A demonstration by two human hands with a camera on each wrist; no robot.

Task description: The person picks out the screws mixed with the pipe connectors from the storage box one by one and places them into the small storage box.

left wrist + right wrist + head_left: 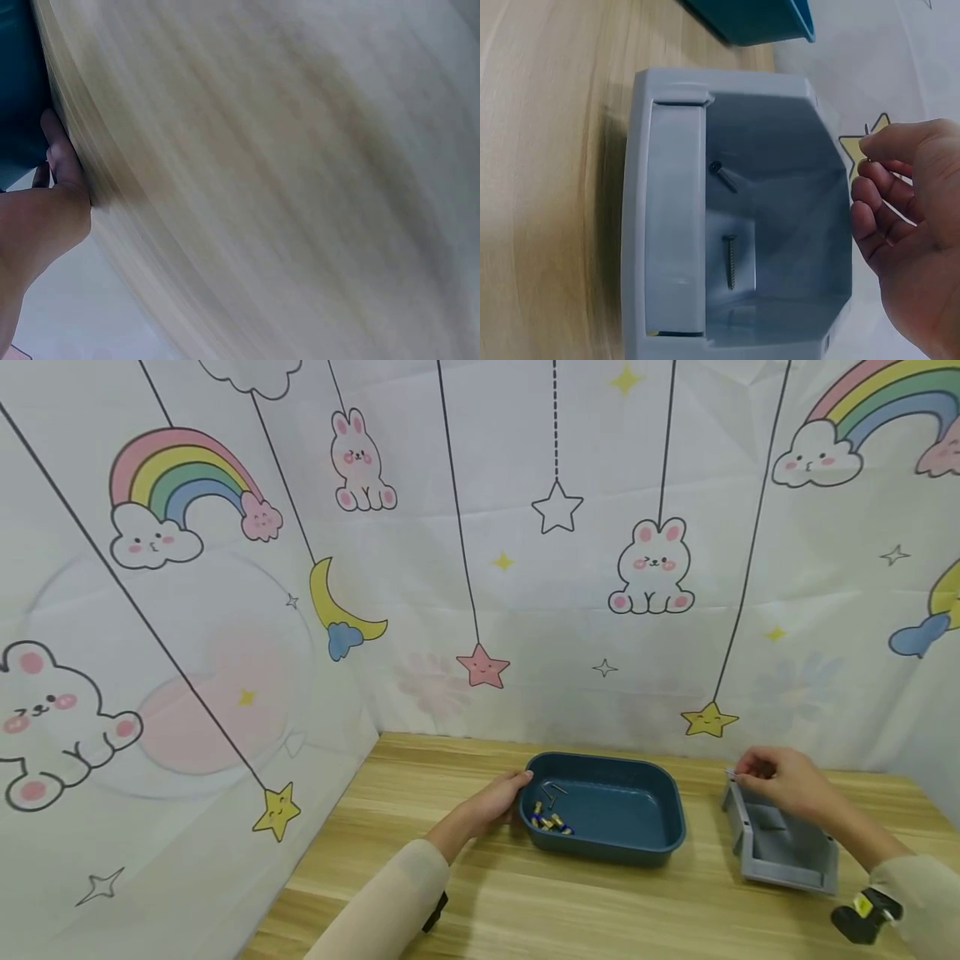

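Note:
A dark blue plastic tub (607, 847) stands on the wooden table. My left hand (501, 797) grips its left rim, fingers along the outer wall in the left wrist view. Inside the tub's left end lie a few screws (555, 792) and several brass-coloured pieces with blue bands (553, 823). To the right, my right hand (922, 202) pinches a small screw (867, 130) between thumb and forefinger, at the far side of a grey open-front bin (673, 225). On the bin's floor are one dark-headed screw (724, 176) and one threaded screw (730, 261).
A strip of wooden tabletop (705, 827) separates tub and bin. Behind the table hangs a white cloth (420, 568) printed with rabbits, stars and rainbows, and it continues along the left side. A black wrist device (866, 917) sits at the right sleeve.

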